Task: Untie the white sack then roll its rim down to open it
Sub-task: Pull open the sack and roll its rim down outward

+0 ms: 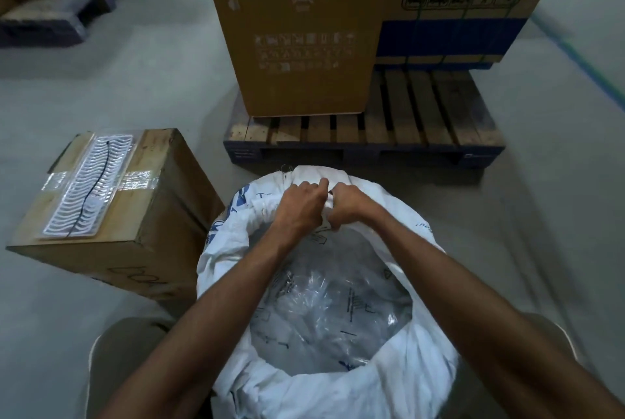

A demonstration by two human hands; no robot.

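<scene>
Both the left hand [299,207] and right hand [348,203] have fingers pinching the white sack [422,381] at its far rim; uneven rolling could let the fabric slip and unroll.

Dim, cool indoor light, glare on the taped box [111,188] left of the white sack [324,283], blurred bowed frame edges

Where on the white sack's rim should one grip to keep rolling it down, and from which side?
Grip the white sack at its rolled rim's far edge, reaching over the open mouth as the left hand and right hand do: the thick cuff there offers a pinchable fold.
</scene>
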